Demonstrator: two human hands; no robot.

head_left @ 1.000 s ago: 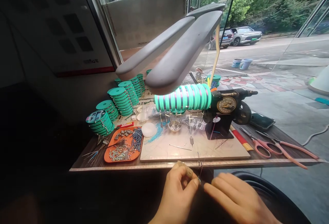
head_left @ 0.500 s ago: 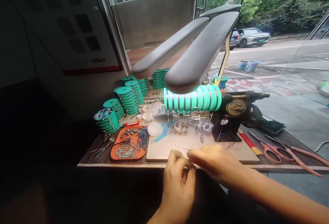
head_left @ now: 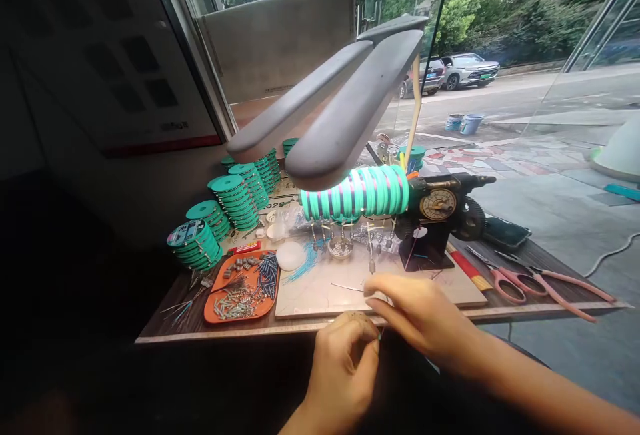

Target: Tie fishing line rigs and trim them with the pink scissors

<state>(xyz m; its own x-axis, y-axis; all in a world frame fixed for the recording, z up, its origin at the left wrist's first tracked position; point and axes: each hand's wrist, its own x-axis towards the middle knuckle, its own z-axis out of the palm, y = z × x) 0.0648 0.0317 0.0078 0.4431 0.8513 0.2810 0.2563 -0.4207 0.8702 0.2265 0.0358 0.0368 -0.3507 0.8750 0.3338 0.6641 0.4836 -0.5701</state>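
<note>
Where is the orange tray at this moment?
In the head view, the orange tray is on the table's left side, between the green spools and the light board.

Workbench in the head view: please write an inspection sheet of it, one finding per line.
Surface: pale board on dark table.
Job's things: small greenish piece, too small to identify.
Clutter: orange tray of small parts; green spools; pink-handled scissors.
Hands: left hand pinches the piece; right hand is above the board's front edge, grip unclear.
Cables: white cable, far right.
Surroundings: parked cars and buckets beyond the glass.
</note>
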